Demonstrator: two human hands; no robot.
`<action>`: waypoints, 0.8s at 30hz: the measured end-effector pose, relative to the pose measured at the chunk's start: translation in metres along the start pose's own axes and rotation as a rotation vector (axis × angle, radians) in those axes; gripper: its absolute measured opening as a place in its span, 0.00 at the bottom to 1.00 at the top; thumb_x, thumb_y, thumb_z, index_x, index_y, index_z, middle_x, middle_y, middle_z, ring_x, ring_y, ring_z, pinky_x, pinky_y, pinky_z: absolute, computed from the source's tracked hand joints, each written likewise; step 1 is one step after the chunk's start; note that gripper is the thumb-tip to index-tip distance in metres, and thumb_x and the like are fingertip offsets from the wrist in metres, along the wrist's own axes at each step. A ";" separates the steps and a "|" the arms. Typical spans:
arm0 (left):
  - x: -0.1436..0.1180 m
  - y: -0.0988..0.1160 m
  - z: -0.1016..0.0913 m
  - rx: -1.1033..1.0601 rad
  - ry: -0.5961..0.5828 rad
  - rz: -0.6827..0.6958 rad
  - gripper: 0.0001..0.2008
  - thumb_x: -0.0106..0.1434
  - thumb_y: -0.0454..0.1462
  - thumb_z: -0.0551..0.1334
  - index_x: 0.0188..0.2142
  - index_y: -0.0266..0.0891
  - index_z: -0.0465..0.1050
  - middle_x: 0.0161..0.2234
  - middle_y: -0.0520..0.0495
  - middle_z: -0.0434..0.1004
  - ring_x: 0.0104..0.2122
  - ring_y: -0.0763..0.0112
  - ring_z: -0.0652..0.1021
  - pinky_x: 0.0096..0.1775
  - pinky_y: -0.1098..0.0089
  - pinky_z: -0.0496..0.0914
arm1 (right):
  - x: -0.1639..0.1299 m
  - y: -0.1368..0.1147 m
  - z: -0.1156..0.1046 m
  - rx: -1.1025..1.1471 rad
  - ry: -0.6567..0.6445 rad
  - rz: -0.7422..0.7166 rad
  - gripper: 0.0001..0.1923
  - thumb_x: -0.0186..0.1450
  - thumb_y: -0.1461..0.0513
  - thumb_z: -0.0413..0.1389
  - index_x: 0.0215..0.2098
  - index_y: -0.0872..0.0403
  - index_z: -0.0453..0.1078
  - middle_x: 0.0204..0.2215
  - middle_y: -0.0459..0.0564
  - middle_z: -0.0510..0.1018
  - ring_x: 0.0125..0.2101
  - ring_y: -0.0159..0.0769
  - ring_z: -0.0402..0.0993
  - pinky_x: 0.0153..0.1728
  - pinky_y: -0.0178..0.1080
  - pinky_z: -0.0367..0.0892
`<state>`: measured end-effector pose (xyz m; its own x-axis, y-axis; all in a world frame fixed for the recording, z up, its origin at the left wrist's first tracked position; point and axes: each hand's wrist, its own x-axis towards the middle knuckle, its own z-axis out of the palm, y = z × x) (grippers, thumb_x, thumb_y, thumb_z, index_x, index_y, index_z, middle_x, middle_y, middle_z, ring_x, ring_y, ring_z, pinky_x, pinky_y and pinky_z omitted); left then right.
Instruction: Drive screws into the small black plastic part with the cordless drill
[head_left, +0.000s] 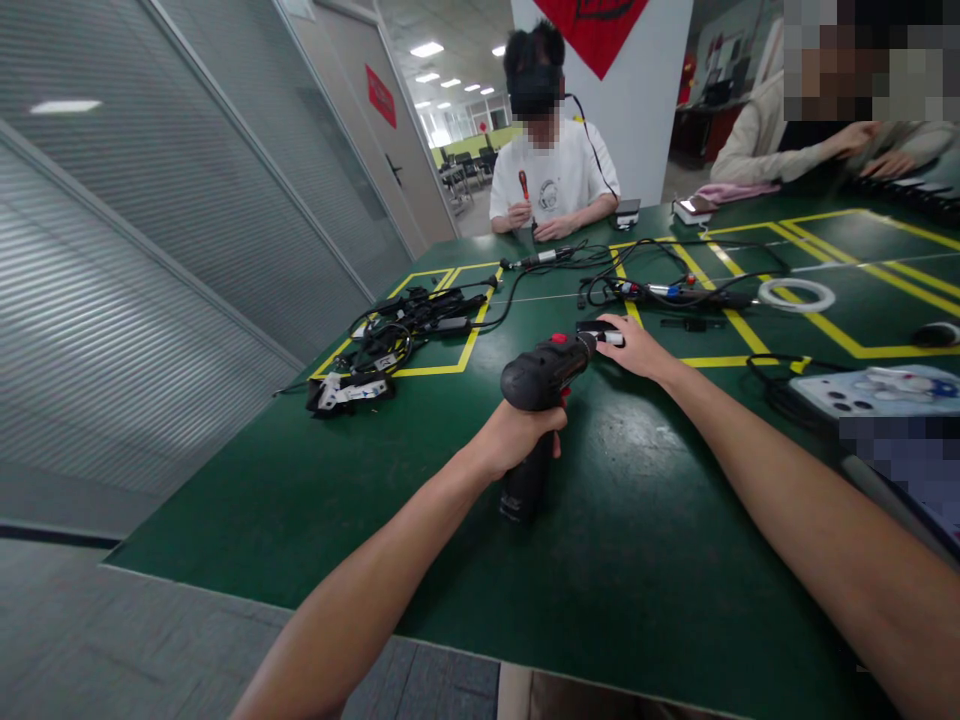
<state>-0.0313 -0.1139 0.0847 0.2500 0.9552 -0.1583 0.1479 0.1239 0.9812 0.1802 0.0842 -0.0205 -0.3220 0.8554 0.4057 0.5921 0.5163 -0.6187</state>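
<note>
Two bare hands work one black cordless drill (537, 400) near the green table's (637, 560) front edge: the left hand (517, 432) wraps its grip, the right hand (634, 345) pinches its chuck. Open felt surrounds them; tangled black cables (409, 320) lie beyond, by a glass wall.

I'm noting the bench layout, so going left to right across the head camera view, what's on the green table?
Black tool with white label → tangle of black cables → drill in the left hand → right hand → white ring → phone.
</note>
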 end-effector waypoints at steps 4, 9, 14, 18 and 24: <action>0.000 0.000 0.000 -0.013 0.000 0.005 0.10 0.51 0.31 0.60 0.35 0.36 0.65 0.28 0.54 0.67 0.18 0.78 0.72 0.21 0.72 0.67 | 0.000 0.000 0.000 0.009 -0.004 -0.014 0.27 0.62 0.54 0.58 0.58 0.49 0.65 0.46 0.54 0.67 0.50 0.45 0.68 0.57 0.50 0.61; 0.001 0.000 0.000 -0.016 0.002 -0.010 0.10 0.51 0.31 0.61 0.35 0.36 0.65 0.28 0.54 0.67 0.17 0.77 0.72 0.22 0.72 0.68 | 0.000 0.000 0.000 0.000 -0.009 0.009 0.28 0.62 0.54 0.58 0.59 0.49 0.64 0.46 0.54 0.66 0.49 0.45 0.69 0.56 0.49 0.62; 0.000 0.000 -0.001 -0.019 0.008 -0.007 0.09 0.51 0.32 0.61 0.33 0.36 0.66 0.27 0.54 0.67 0.17 0.78 0.72 0.22 0.72 0.68 | 0.000 0.000 -0.001 0.004 -0.012 0.008 0.28 0.62 0.54 0.58 0.60 0.50 0.64 0.46 0.54 0.66 0.49 0.45 0.69 0.56 0.49 0.62; 0.000 0.000 0.000 -0.022 0.012 -0.016 0.09 0.51 0.31 0.61 0.33 0.36 0.65 0.27 0.54 0.67 0.17 0.78 0.72 0.22 0.72 0.68 | 0.000 0.001 -0.001 -0.003 -0.012 -0.002 0.29 0.62 0.54 0.57 0.60 0.50 0.64 0.46 0.54 0.66 0.49 0.45 0.69 0.56 0.49 0.62; 0.001 -0.003 -0.001 -0.020 -0.006 0.015 0.10 0.52 0.32 0.62 0.35 0.36 0.66 0.28 0.54 0.67 0.18 0.78 0.72 0.21 0.72 0.67 | 0.001 0.002 0.001 0.000 -0.007 -0.001 0.28 0.61 0.54 0.58 0.59 0.49 0.64 0.46 0.54 0.66 0.49 0.45 0.69 0.57 0.49 0.62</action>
<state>-0.0327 -0.1128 0.0819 0.2578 0.9554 -0.1441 0.1253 0.1148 0.9854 0.1807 0.0859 -0.0221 -0.3277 0.8553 0.4012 0.5919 0.5169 -0.6184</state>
